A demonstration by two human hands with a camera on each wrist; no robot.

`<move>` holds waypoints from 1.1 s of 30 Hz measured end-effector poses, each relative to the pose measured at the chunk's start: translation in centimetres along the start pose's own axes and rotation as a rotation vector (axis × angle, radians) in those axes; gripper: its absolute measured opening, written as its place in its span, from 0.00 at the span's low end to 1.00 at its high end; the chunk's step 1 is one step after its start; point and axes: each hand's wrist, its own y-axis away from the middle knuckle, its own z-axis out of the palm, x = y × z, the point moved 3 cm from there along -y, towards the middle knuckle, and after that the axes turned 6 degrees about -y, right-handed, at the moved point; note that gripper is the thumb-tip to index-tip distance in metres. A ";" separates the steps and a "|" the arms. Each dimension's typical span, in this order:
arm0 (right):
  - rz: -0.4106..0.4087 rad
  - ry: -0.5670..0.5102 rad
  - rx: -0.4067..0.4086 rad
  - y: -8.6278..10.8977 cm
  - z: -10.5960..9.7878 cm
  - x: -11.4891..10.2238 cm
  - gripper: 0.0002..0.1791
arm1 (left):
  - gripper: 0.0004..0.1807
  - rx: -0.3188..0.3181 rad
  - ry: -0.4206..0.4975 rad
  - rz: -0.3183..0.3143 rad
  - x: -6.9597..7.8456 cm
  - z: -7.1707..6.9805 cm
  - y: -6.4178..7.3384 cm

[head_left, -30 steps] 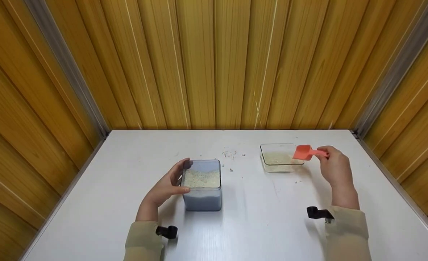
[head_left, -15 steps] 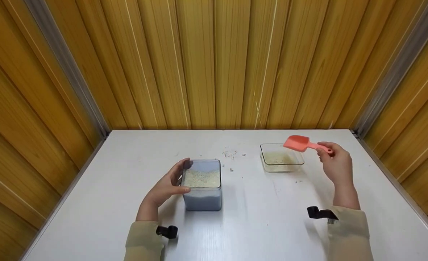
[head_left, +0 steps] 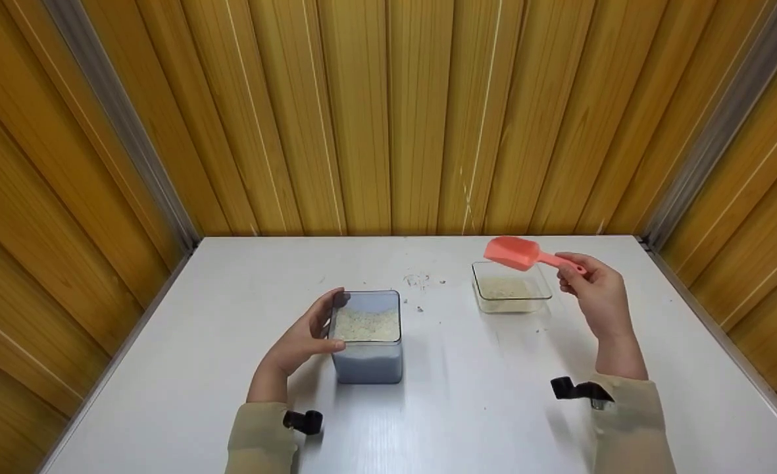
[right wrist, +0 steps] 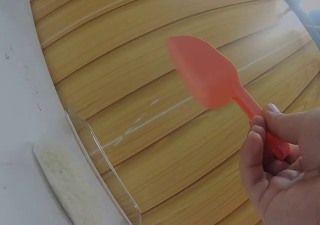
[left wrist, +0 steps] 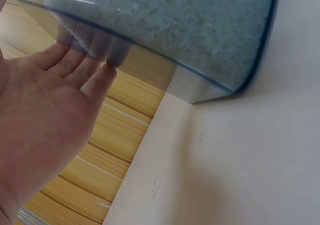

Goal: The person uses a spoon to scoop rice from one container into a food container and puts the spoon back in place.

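My right hand (head_left: 600, 289) pinches the handle of a coral-red scoop (head_left: 512, 253) between thumb and fingers. The scoop is raised above the back of a shallow clear dish (head_left: 512, 306), which has pale grains lying in its bottom. In the right wrist view the scoop (right wrist: 205, 72) is seen side-on, its inside hidden. On the left, my left hand (head_left: 302, 339) holds a tall bluish see-through container (head_left: 368, 368) at its left side, thumb at the front rim and fingers round the back. Pale rice-like grains (left wrist: 200, 30) fill much of that container.
Dark crumbs and specks (head_left: 418, 281) lie scattered on the white table (head_left: 454, 401) between the two vessels. Yellow wood-patterned panels (head_left: 414, 118) stand behind the table and on both sides. Each sleeve carries a small black wrist camera (head_left: 304, 421).
The scoop has risen from the dish's right rim and moved left and back over the dish, carried by my right hand. My left hand and the container have stayed put.
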 end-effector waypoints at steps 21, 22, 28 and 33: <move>-0.131 -0.149 -0.155 1.6 3.3 -1.9 0.22 | 0.60 -0.011 -0.003 0.013 0.2 0.1 0.0; -0.131 -0.143 -0.160 1.6 3.5 -1.9 0.21 | 0.60 -0.011 -0.004 0.013 0.1 0.1 0.0; -0.085 -0.135 -0.198 2.1 5.0 -2.3 0.21 | 0.61 -0.010 -0.001 0.011 0.1 0.1 0.0; -0.056 -0.133 -0.243 2.7 6.7 -2.5 0.21 | 0.61 -0.001 -0.007 0.007 0.0 0.1 0.0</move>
